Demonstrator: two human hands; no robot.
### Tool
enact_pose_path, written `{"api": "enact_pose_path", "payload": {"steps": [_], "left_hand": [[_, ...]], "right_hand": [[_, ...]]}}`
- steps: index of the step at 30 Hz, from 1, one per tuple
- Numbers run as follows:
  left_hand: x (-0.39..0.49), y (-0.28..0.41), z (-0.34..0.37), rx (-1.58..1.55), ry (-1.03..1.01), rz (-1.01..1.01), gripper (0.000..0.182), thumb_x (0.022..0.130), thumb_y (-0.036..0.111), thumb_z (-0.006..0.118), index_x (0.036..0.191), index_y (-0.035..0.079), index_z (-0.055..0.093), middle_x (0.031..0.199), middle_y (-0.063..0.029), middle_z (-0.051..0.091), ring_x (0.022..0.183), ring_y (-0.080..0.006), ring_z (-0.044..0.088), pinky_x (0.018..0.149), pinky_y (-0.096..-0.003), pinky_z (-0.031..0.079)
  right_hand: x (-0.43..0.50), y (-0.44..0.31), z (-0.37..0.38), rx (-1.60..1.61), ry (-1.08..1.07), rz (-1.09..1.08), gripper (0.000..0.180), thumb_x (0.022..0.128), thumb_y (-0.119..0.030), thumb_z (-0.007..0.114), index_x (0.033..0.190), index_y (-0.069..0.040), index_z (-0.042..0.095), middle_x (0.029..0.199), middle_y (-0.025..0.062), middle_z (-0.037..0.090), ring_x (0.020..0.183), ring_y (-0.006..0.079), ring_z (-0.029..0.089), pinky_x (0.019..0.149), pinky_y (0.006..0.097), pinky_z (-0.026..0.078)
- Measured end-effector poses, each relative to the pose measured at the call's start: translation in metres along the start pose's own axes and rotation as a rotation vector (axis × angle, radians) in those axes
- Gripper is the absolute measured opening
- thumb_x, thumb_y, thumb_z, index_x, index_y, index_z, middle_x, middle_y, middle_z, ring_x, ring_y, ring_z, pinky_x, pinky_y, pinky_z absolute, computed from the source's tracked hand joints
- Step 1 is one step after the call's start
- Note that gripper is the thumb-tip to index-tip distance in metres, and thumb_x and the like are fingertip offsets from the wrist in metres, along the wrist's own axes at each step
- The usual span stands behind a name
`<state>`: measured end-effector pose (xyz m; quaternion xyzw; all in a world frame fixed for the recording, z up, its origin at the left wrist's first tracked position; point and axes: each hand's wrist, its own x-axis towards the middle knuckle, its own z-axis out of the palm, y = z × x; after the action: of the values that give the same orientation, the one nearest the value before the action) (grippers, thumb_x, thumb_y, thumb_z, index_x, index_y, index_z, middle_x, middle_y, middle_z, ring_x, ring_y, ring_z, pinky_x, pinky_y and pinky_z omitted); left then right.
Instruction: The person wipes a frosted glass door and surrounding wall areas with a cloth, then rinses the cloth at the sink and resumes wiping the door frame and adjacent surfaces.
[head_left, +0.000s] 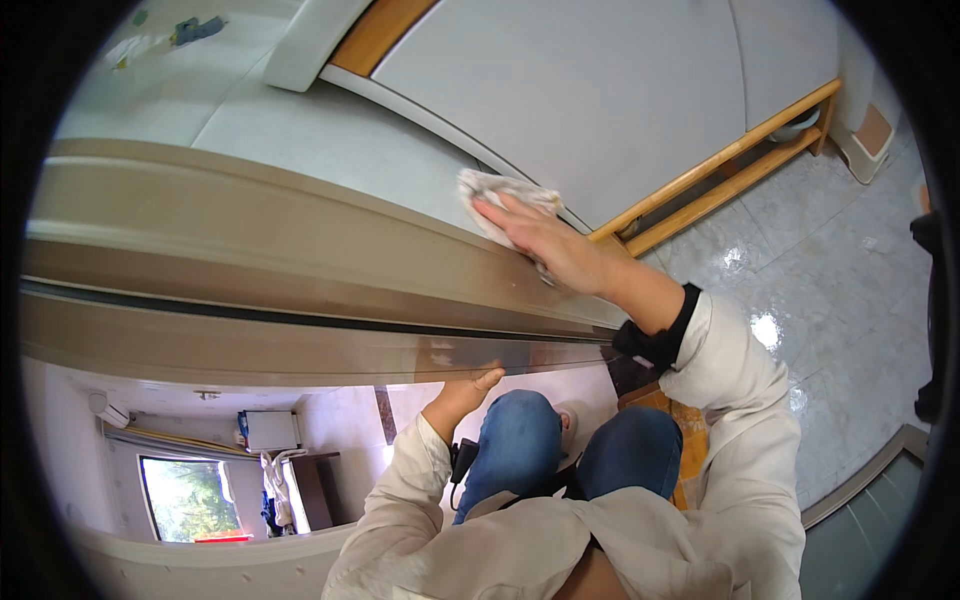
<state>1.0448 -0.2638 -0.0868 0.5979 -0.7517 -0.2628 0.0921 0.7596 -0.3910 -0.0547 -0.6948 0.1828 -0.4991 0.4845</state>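
Note:
My right hand (559, 251) presses a crumpled white cloth (506, 191) against the edge of a brown, glossy door frame (300, 232), its fingers spread over the cloth. A dark groove (300, 311) runs along the frame. My left hand (465, 390) is at the frame's nearer edge, its thumb visible and its other fingers mostly hidden. Whether those fingers grip the edge cannot be made out. My bent knees in blue jeans (517, 442) are just below the frame.
Beyond the frame stands a piece of furniture with a pale panel (600, 90) and a wooden lower rail (712, 165). Shiny grey tiles (780, 262) cover the floor at right. A glazed frame (862, 510) is at lower right. A room with a window (191, 495) appears at lower left.

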Motion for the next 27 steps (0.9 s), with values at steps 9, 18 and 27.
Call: {"api": "enact_pose_path", "payload": {"steps": [9,18,27], "left_hand": [[0.003,0.014,-0.006,0.139,-0.01,0.045,0.037,0.083,0.034,0.057,0.09,-0.001,0.064,0.091,-0.0144,0.064,0.09,-0.0282,0.057,0.081,-0.0326,0.043],[0.006,0.022,-0.007,0.113,0.041,0.194,0.034,0.086,0.036,0.05,0.085,0.004,0.059,0.082,-0.0119,0.057,0.082,-0.0301,0.053,0.075,-0.0371,0.041],[0.005,0.021,-0.005,0.144,0.031,0.143,0.046,0.089,0.045,0.043,0.083,0.001,0.054,0.082,-0.0147,0.055,0.082,-0.0311,0.052,0.077,-0.0382,0.04]], "right_hand": [[0.072,-0.183,-0.032,0.288,-0.143,-0.242,0.042,0.087,-0.027,0.048,0.127,-0.013,0.046,0.103,0.0095,0.055,0.081,0.0138,0.051,0.068,0.0237,0.043],[0.005,-0.083,0.045,-0.408,0.371,-0.463,0.048,0.085,-0.034,0.05,0.128,-0.013,0.044,0.128,0.017,0.042,0.123,0.0345,0.034,0.1,0.0442,0.029],[-0.084,-0.005,0.062,0.0,0.439,-0.095,0.041,0.093,-0.026,0.034,0.128,-0.007,0.042,0.131,0.0215,0.038,0.122,0.0358,0.035,0.101,0.0406,0.025]]}}
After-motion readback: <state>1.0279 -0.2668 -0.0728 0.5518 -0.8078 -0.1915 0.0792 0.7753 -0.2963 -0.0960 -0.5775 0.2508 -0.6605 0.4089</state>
